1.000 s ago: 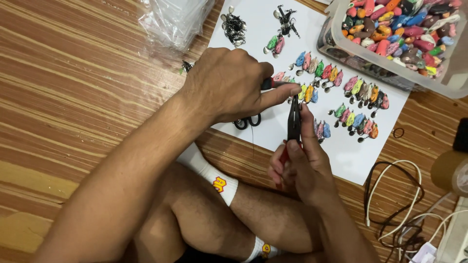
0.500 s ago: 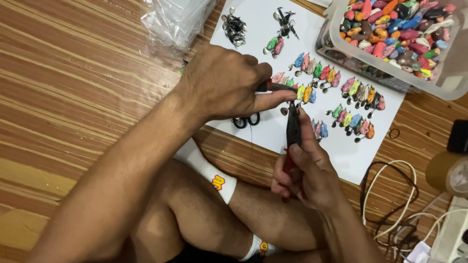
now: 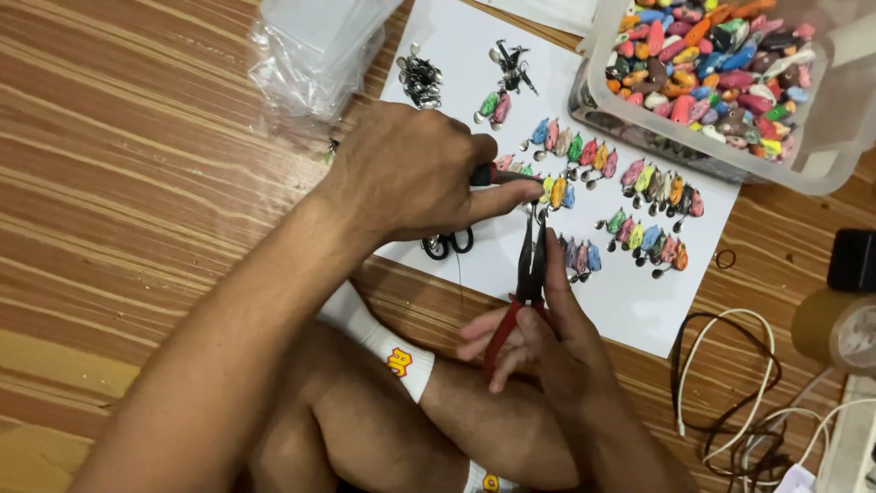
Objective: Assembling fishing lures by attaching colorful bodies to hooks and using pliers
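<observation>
- The right hand (image 3: pixel 538 342) grips red-handled pliers (image 3: pixel 522 288), closed around the handles, with the dark jaws pointing up toward the left hand's fingertips.
- The left hand (image 3: pixel 415 173) is closed around a second red-handled tool (image 3: pixel 493 173); thumb and forefinger pinch something small at the plier tips, too small to identify.
- The work takes place over a white sheet (image 3: pixel 630 301) lying on the wooden floor (image 3: pixel 137 183), just above the person's crossed legs.
- Rows of small colourful lure-like pieces (image 3: pixel 639 205) with metal fittings lie arranged on the sheet, suggesting many are already finished.
- A clear plastic tub (image 3: pixel 730 64) at the sheet's upper right holds plenty more loose coloured pieces, so much seemingly remains.
- Clusters of metal hardware (image 3: pixel 422 78) sit at the sheet's top, beside a stack of clear plastic bags (image 3: pixel 310 46).
</observation>
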